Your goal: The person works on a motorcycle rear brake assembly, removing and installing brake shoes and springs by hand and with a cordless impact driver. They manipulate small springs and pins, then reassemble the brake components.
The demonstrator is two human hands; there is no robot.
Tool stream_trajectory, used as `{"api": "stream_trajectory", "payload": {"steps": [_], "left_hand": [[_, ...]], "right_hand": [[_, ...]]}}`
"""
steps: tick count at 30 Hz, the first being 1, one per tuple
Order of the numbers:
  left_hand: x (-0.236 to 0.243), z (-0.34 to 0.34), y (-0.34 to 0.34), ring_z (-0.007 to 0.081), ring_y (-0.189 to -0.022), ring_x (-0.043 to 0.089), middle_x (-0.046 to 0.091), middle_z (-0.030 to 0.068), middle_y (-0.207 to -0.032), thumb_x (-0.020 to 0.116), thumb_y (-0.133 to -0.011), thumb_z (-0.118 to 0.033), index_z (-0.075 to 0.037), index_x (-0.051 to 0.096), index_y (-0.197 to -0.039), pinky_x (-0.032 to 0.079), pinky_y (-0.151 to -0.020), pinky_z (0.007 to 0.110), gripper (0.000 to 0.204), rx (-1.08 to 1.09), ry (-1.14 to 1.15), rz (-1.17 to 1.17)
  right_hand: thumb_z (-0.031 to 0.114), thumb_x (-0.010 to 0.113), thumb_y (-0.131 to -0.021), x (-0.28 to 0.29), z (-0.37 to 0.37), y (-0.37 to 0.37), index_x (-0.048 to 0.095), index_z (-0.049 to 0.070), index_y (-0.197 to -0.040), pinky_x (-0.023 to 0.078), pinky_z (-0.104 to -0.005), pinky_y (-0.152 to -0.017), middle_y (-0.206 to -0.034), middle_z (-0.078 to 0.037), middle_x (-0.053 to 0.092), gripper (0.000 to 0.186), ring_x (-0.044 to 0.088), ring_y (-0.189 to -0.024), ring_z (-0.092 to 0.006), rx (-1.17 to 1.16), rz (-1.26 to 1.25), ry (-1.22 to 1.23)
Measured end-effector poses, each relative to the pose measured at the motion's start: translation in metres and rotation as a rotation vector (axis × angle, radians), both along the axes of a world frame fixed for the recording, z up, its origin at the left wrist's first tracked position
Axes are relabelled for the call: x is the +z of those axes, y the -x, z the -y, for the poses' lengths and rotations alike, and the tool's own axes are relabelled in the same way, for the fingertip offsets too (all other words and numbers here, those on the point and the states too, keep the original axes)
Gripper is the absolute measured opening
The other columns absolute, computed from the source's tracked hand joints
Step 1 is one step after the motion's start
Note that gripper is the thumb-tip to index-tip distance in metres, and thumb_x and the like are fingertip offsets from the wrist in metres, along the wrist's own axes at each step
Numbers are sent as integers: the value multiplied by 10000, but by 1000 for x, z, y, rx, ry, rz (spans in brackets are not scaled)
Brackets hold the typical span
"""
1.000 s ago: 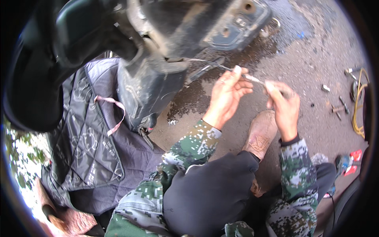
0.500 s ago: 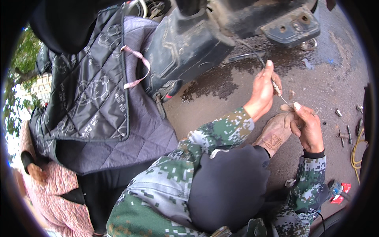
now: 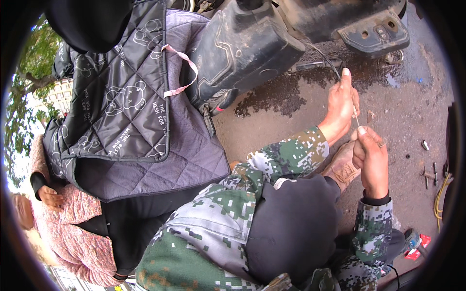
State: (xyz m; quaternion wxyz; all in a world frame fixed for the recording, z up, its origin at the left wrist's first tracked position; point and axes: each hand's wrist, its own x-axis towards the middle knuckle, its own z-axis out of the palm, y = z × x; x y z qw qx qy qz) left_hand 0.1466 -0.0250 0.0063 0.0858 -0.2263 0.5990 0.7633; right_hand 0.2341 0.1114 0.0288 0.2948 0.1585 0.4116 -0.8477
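My left hand (image 3: 339, 107) is closed round a thin black cable (image 3: 331, 64) that comes down from under the scooter (image 3: 252, 46). Its thumb points up along the cable. Out of the lower side of that hand runs a bare, thin inner wire (image 3: 357, 119). My right hand (image 3: 374, 162), just below and to the right, pinches this wire between thumb and fingers. Only a short length of wire shows between the two hands. The wire's far end is mostly hidden by the right hand's fingers. Behind the right hand is a tan laced shoe (image 3: 342, 169).
A quilted black and grey cover (image 3: 121, 106) hangs at the left, beside a person in a pink jacket (image 3: 73, 233). Small metal parts (image 3: 429, 175), a yellow cord (image 3: 439, 206) and a red packet (image 3: 418, 248) lie on the ground at right. A dark wet patch (image 3: 276, 97) spreads below the scooter.
My right hand has come up and left, closer to my left hand, so less bare wire shows between them. The whole view has shifted somewhat.
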Motion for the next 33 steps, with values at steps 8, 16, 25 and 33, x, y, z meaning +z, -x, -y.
{"api": "stream_trajectory", "payload": {"steps": [8,16,25,33], "left_hand": [[35,-10,-17,128,-457,286,320,-5,-547,413,-1135,-491,-163,341,-714,280,-440,311,538,-100,-48,17],[47,-13,-17,133,-476,298,346,9,-575,395,-1146,-461,-148,331,-712,301,-460,317,539,-89,-76,84],[45,-15,-14,122,-487,285,327,4,-577,419,-1142,-448,-153,321,-716,280,-457,301,528,-83,-124,96],[44,-13,-13,127,-459,298,346,4,-563,406,-1144,-459,-141,344,-705,290,-440,320,546,-74,-106,86]], "right_hand": [[285,588,-1016,40,3,-15,738,51,-851,391,-301,-549,-582,-4,555,323,516,-564,-81,11,-74,-379],[186,585,-1012,34,-3,-10,689,32,-835,318,-269,-473,-621,31,531,257,434,-519,-67,-72,127,117],[185,569,-1020,32,-5,-16,671,30,-830,311,-260,-492,-617,51,487,265,399,-530,-54,-115,106,137],[214,550,-1025,33,0,-19,671,22,-845,324,-262,-532,-630,40,511,291,423,-561,-58,-91,26,-43]]}}
